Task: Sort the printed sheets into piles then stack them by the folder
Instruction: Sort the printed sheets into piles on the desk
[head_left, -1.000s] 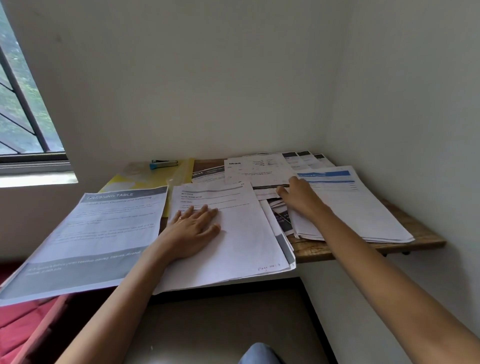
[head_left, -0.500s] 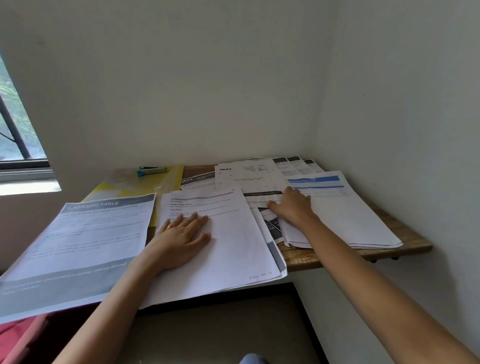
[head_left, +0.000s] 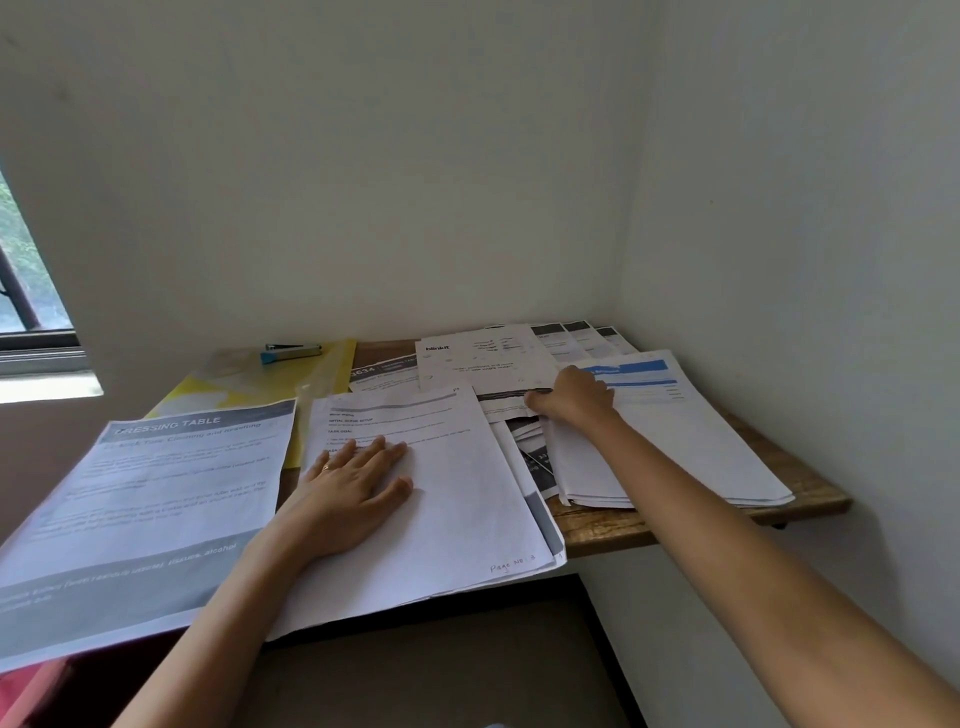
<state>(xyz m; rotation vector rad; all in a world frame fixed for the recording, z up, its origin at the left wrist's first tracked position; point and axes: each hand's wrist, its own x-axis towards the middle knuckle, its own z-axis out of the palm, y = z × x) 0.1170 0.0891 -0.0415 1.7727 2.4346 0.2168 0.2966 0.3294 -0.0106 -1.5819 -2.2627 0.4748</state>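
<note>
Blue stapler atop yellow folder, overlapping printed sheets in front.

There was a single view, from a wide-angle camera worn on the person's head, so no part of the scene was shared with another view. It looked forward and down over a wooden table set in a corner of the room, near enough that both forearms ran in from the bottom edge. The left hand lay low and left of centre, flat on a white sheet; the right hand sat farther from the lens, up and to the right of it. Beyond both hands the upper half held bare wall, and far left of the left hand a window edge showed
</note>
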